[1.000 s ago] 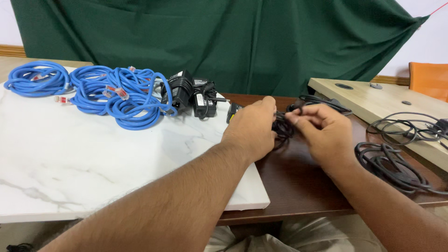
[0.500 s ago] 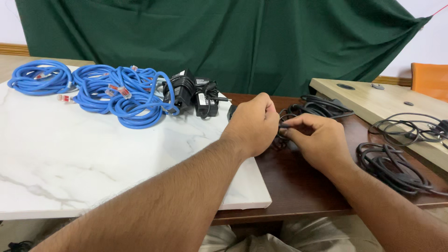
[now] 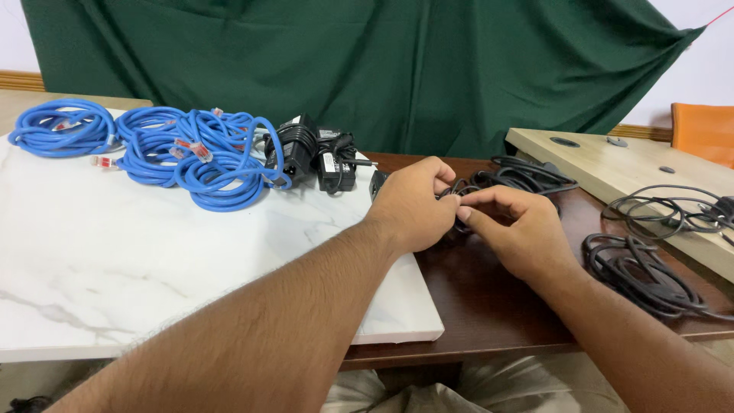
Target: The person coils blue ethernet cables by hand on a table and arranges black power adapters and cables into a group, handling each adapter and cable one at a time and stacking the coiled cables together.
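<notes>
My left hand and my right hand meet over the brown table, both pinching a thin black cable whose loops lie just behind them. The fingertips touch around the cable at the middle. A black power adapter is partly hidden behind my left hand at the edge of the white marble slab.
Several coils of blue network cable lie at the slab's far side, beside two black power adapters. More black cable coils rest on the brown table to the right and on a light wooden board. A green cloth hangs behind.
Both hands stayed on the black cable, working it between the fingers. The right hand drew closer to the left, and the view shifted slightly.
</notes>
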